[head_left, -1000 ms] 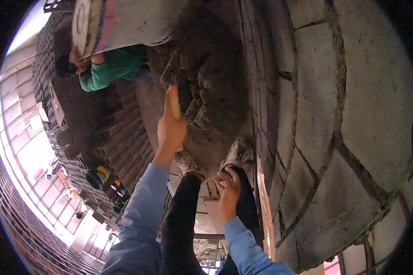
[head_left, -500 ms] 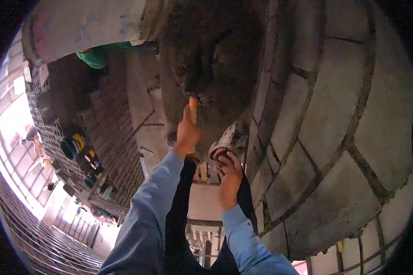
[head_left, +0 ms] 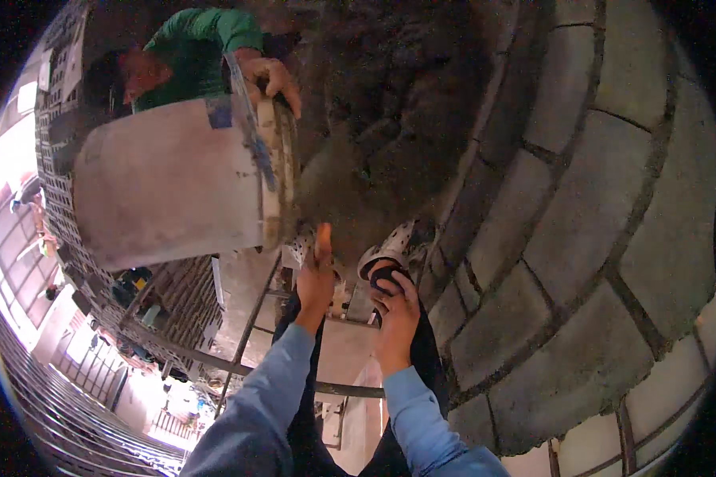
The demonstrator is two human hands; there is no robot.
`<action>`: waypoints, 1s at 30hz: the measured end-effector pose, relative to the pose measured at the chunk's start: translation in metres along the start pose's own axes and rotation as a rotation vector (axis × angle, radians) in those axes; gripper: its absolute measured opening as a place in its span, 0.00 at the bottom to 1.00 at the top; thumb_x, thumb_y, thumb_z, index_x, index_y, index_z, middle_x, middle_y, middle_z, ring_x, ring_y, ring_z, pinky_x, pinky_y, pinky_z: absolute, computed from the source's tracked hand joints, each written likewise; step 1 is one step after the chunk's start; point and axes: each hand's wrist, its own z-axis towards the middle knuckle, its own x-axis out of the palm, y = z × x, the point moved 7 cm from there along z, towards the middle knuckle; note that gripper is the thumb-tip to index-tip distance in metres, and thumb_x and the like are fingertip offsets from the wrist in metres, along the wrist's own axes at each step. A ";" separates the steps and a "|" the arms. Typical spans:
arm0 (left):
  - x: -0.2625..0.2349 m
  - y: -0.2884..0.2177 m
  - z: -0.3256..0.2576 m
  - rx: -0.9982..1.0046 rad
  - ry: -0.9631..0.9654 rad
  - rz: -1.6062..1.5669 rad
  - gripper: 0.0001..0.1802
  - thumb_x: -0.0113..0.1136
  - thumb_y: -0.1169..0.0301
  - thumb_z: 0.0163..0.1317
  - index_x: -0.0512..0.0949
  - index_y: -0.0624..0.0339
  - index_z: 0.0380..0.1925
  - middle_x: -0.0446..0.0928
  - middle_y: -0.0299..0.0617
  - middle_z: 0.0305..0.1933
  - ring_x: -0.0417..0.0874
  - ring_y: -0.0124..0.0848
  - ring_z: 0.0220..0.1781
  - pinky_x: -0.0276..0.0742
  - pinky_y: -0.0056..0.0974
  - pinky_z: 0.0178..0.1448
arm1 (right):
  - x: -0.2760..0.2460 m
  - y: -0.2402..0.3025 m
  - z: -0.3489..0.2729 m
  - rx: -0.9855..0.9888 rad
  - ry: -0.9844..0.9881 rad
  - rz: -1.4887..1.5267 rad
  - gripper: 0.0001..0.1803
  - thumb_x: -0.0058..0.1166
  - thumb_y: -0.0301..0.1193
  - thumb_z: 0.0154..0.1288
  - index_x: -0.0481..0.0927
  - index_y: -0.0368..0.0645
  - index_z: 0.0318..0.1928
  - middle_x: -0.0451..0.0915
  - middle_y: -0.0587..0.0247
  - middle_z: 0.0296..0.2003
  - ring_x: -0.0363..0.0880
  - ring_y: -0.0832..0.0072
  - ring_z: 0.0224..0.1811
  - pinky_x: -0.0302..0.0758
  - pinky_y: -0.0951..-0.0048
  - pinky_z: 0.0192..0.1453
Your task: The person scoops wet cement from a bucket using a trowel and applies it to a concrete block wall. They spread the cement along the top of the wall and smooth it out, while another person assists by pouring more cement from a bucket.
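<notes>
My left hand (head_left: 317, 280) is closed round a tool with an orange handle (head_left: 324, 235); its working end cannot be made out. It is above my left light, perforated shoe (head_left: 301, 242). My right hand (head_left: 398, 314) rests over my dark-clothed right leg, near my right perforated shoe (head_left: 401, 238), fingers bent but apart, with no tool visible. Ahead, a large whitish bucket (head_left: 171, 179) lies tipped sideways, mouth to the right. Another person's hand (head_left: 272, 81) grips its rim. Dark wet mortar (head_left: 382, 119) spreads beyond my feet.
A wall of large grey blocks (head_left: 573, 230) with dark joints rises on my right. Metal bars (head_left: 250, 322) run below my left side. The other person's green sleeve (head_left: 207, 32) is at the upper left, beside a perforated brick stack (head_left: 64, 191).
The bucket has come nearer and lower, and the other person's hand now shows on it. My left hand has drawn back toward me with the tool. My right hand has barely moved.
</notes>
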 end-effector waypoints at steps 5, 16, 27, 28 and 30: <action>0.049 -0.035 0.036 0.404 -0.394 0.227 0.21 0.44 0.64 0.76 0.75 0.65 0.60 0.81 0.62 0.43 0.84 0.57 0.44 0.79 0.54 0.47 | 0.004 0.011 -0.005 -0.019 0.027 -0.038 0.24 0.47 0.26 0.65 0.73 0.38 0.62 0.81 0.55 0.49 0.83 0.64 0.46 0.78 0.64 0.59; 0.118 -0.111 -0.076 0.059 0.123 -0.354 0.26 0.62 0.51 0.66 0.77 0.67 0.45 0.81 0.58 0.39 0.84 0.53 0.40 0.77 0.52 0.43 | -0.036 0.052 0.006 -0.269 -0.173 -0.140 0.20 0.46 0.27 0.67 0.75 0.34 0.57 0.80 0.57 0.42 0.80 0.67 0.46 0.75 0.67 0.58; 0.087 -0.039 -0.178 0.020 0.027 -0.179 0.22 0.65 0.58 0.65 0.73 0.69 0.45 0.81 0.63 0.37 0.83 0.61 0.39 0.77 0.55 0.41 | -0.058 0.067 0.002 -0.488 -0.247 -0.339 0.20 0.47 0.25 0.66 0.76 0.35 0.57 0.79 0.58 0.46 0.78 0.68 0.49 0.74 0.65 0.61; 0.080 -0.031 -0.186 -0.007 0.019 -0.096 0.23 0.65 0.58 0.65 0.72 0.69 0.45 0.81 0.64 0.37 0.84 0.62 0.40 0.77 0.56 0.41 | -0.059 0.065 -0.001 -0.458 -0.251 -0.317 0.20 0.48 0.24 0.66 0.76 0.36 0.58 0.79 0.58 0.47 0.78 0.68 0.49 0.74 0.65 0.62; 0.064 -0.022 -0.193 -0.032 0.036 -0.038 0.24 0.65 0.57 0.65 0.72 0.68 0.46 0.82 0.65 0.36 0.84 0.63 0.40 0.77 0.57 0.41 | -0.064 0.050 0.002 -0.340 -0.261 -0.170 0.21 0.49 0.26 0.66 0.75 0.37 0.59 0.79 0.58 0.48 0.78 0.68 0.51 0.73 0.65 0.63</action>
